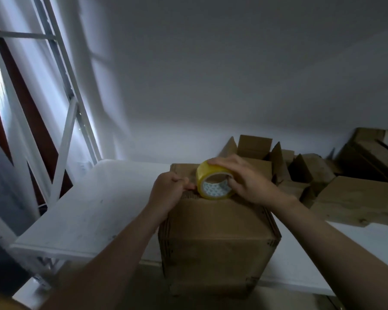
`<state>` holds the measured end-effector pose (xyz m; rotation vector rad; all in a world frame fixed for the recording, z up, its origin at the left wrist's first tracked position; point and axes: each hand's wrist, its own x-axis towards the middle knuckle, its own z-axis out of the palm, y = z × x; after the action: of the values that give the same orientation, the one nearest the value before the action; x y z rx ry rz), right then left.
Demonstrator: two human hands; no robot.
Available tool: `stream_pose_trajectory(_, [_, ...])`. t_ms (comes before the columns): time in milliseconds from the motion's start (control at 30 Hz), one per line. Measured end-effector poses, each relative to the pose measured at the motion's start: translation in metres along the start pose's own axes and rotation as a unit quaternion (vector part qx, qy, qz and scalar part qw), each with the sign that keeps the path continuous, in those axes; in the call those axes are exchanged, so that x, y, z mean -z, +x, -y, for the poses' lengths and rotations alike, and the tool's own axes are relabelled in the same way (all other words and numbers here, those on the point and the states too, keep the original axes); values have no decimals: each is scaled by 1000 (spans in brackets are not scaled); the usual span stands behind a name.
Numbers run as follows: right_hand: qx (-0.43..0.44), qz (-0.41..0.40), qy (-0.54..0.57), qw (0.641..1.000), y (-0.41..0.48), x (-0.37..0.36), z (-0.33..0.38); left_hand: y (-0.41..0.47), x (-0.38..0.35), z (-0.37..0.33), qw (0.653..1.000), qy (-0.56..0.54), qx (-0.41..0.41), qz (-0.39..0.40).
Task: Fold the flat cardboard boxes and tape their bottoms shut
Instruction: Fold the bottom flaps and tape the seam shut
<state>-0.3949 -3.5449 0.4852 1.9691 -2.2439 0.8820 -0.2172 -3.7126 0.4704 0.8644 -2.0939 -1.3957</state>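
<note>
Head view: the box (pixel 217 231) stands at the tabletop's (pixel 87 209) near edge. The right hand (pixel 244 182) grips the tape roll (pixel 213 184) on its top. The left hand (pixel 168 191), fingers curled, seems to pinch the tape end (hard to see). Taping is just starting, and next a strip needs pulling along the seam.

A cardboard box (pixel 217 238) stands on the white surface (pixel 87 209). The right grip (pixel 244 177) holds a yellow tape roll (pixel 202 173) on edge on the box top. The left grip (pixel 168 193), fingers curled, pinches at the roll's left edge.
</note>
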Motion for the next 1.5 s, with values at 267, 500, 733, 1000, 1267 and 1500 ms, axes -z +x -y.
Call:
stream_pose_trajectory(267, [7, 31, -53, 998, 20, 11, 25, -4, 49, 4, 996, -70, 23, -51])
stream_pose_trajectory(500, [-42, -24, -12, 999, 14, -13, 38, 1, 72, 15, 991, -83, 95, -41])
stream_pose_trajectory(733, [-43, 23, -184, 982, 22, 0, 54, 6, 97, 44, 986, -111, 118, -38])
stream_pose_trajectory(1000, [-100, -25, -179, 978, 28, -27, 79, 11, 91, 93, 972, -179, 155, 0])
stream_pose_trajectory(1267, [-133, -48, -217, 966, 37, -45, 104, 15, 78, 121, 952, -232, 195, 42])
stream_pose_trajectory(1500, [-156, -57, -217, 962, 36, -51, 109, 14, 45, 139, 931, -286, 223, 45])
